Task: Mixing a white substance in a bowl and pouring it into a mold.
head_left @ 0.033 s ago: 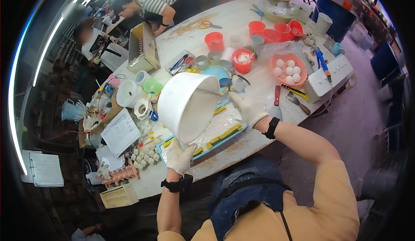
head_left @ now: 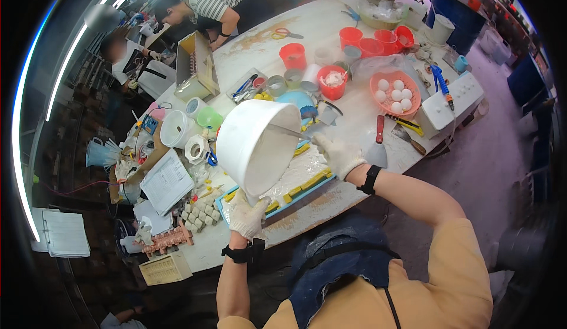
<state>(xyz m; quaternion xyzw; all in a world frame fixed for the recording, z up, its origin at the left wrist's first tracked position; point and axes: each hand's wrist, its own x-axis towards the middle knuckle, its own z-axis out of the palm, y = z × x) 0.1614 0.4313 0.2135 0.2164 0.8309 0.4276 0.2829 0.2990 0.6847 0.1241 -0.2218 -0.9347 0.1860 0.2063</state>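
A large white bucket [head_left: 245,134] is tipped on its side above a shallow blue-edged tray [head_left: 307,192], its mouth facing right. White wet-looking material coats the inside of the bucket and fills the tray. Yellow clay-like strips [head_left: 307,186] line the tray's edges. My left hand [head_left: 247,215], in a white glove, grips the lower rim of the bucket. My right hand [head_left: 339,156], gloved too, is closed round the end of a thin metal spatula [head_left: 287,131], whose blade reaches into the bucket's mouth. The spatula's handle is hidden in the glove.
Right of the tray lie a red-handled scraper [head_left: 379,131] and a pink basket [head_left: 401,109] of white balls. Red cups [head_left: 292,56] stand farther back. Papers [head_left: 166,181] and small pale blocks [head_left: 201,212] lie left. A person in stripes [head_left: 218,7] leans over the far side.
The spatula blade has swung deeper into the bucket's mouth, and my right hand has shifted slightly. The bucket and my left hand stay nearly in place.
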